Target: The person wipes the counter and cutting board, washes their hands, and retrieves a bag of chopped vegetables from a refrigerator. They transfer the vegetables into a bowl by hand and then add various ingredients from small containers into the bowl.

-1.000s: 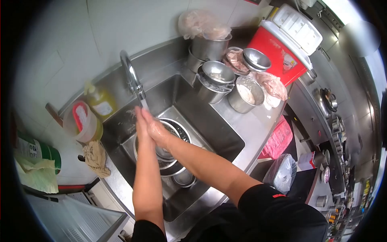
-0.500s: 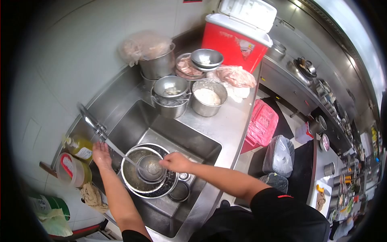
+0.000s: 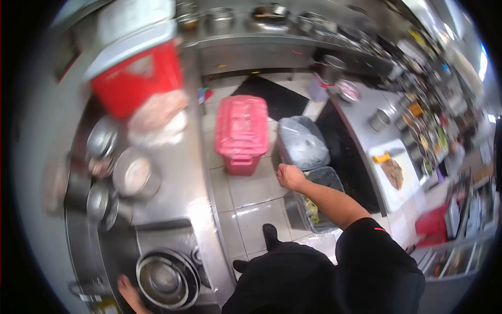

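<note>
nested bowls (image 3: pixel 163 277) sit in the sink (image 3: pixel 163 238), just beside your left hand (image 3: pixel 128 292).
you curl your right hand (image 3: pixel 290 177) narrow near the grey bin (image 3: pixel 298 213); your left hand is too blurred to tell its grip.

The person's right hand (image 3: pixel 290 177) has left the small bowl (image 3: pixel 163 277) in the sink (image 3: pixel 162 238) (the bowl now sits released) and hangs, closed, near the grey bins (image 3: pixel 296 210); the view has swung rightward.
</note>
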